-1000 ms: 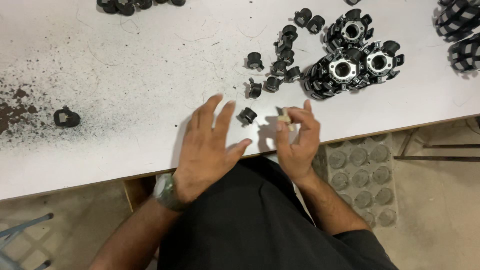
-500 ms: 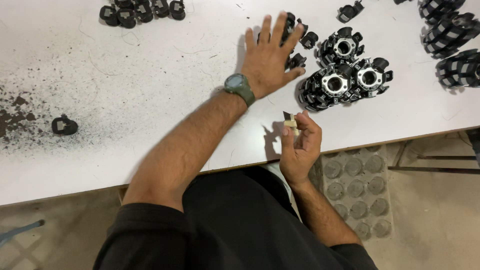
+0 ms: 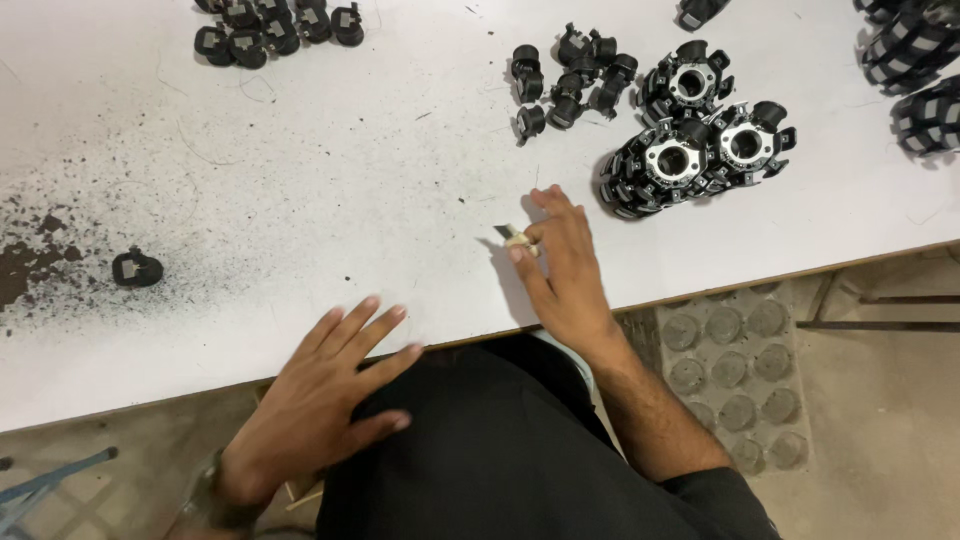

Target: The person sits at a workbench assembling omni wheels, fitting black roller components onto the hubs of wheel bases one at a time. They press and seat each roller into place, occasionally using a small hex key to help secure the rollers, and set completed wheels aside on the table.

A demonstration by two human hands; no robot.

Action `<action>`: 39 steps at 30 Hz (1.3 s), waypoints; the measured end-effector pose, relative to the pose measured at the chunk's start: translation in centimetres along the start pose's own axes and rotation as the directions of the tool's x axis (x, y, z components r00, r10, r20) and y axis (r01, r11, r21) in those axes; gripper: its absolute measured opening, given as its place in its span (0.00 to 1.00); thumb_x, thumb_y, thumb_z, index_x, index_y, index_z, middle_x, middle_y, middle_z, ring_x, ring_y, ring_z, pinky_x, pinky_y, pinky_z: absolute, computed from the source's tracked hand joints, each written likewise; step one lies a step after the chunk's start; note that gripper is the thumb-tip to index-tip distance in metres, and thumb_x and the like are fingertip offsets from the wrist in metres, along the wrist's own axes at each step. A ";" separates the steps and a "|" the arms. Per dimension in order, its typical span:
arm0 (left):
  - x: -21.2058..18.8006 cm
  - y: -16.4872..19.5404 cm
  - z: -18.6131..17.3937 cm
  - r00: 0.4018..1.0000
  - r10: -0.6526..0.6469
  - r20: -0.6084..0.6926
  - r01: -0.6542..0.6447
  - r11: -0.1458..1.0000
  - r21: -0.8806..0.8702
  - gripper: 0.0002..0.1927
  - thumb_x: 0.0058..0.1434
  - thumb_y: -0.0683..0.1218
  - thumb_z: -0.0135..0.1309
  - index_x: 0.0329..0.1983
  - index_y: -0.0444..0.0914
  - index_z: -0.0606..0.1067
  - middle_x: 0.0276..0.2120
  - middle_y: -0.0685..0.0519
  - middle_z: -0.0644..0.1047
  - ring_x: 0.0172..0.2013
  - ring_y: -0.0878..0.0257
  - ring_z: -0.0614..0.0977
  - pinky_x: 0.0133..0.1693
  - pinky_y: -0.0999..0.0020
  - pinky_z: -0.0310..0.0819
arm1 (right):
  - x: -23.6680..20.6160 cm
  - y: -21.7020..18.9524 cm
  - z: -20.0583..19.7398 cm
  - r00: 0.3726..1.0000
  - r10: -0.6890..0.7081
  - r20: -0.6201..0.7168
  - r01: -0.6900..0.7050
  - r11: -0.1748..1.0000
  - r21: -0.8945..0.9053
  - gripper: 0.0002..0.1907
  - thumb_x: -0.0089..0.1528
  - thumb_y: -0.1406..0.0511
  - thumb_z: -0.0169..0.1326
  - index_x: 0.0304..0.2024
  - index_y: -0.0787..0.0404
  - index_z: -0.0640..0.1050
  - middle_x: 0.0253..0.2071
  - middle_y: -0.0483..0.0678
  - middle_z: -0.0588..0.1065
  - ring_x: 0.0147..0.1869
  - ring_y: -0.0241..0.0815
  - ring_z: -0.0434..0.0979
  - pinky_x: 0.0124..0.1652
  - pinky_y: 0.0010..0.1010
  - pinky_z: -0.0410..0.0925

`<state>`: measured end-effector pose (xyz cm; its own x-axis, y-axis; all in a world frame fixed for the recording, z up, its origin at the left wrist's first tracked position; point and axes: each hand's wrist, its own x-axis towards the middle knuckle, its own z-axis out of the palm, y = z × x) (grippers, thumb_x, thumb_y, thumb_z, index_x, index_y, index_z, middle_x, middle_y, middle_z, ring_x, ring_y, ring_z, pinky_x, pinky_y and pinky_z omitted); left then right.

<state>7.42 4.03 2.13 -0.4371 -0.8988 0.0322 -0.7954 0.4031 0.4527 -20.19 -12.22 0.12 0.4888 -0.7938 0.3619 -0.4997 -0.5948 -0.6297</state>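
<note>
Head view: small blade tool point(image 3: 512, 236) pinched in right hand point(image 3: 565, 270) fingers point(image 3: 522, 262).

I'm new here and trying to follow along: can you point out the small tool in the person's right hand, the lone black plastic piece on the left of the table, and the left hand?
small pale-handled tool point(image 3: 515, 238): head view, on its handle.
lone black plastic piece point(image 3: 136, 268): head view, its middle.
left hand point(image 3: 315, 400): head view, back of hand.

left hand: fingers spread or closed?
Spread. The left hand lies flat at the white table's near edge, fingers fanned apart, holding nothing. The right hand pinches a small tan piece.
</note>
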 end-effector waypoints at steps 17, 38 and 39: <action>-3.5 -11.3 -8.6 0.637 -0.707 -0.307 0.762 0.638 0.110 0.31 0.61 0.53 0.65 0.66 0.40 0.73 0.49 0.41 0.77 0.42 0.51 0.81 0.43 0.59 0.77 | -1.9 -3.3 1.6 0.907 -0.276 0.319 0.058 0.830 0.554 0.05 0.69 0.64 0.55 0.44 0.57 0.74 0.51 0.49 0.78 0.60 0.46 0.80 0.67 0.50 0.65; 5.9 3.0 -0.5 0.824 -0.032 -0.565 0.104 0.990 0.096 0.31 0.58 0.49 0.63 0.63 0.36 0.72 0.68 0.37 0.63 0.70 0.43 0.60 0.67 0.43 0.56 | -1.0 -5.2 3.4 0.982 -0.160 0.099 0.174 0.972 -0.157 0.23 0.55 0.57 0.69 0.48 0.58 0.79 0.46 0.50 0.70 0.59 0.52 0.68 0.69 0.71 0.48; 5.7 2.8 -0.7 0.863 0.056 -0.502 0.070 0.971 0.228 0.28 0.59 0.47 0.62 0.64 0.42 0.74 0.68 0.39 0.65 0.70 0.44 0.60 0.67 0.44 0.58 | -1.0 -5.2 3.5 0.981 -0.162 0.107 0.178 0.970 -0.164 0.23 0.55 0.57 0.69 0.48 0.60 0.80 0.46 0.51 0.70 0.58 0.52 0.68 0.69 0.71 0.48</action>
<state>3.00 -0.14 4.20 -0.2105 -0.8397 0.5005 -0.8989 0.3675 0.2385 -15.60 -7.92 0.60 0.6371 -0.6685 0.3836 -0.5147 -0.7395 -0.4339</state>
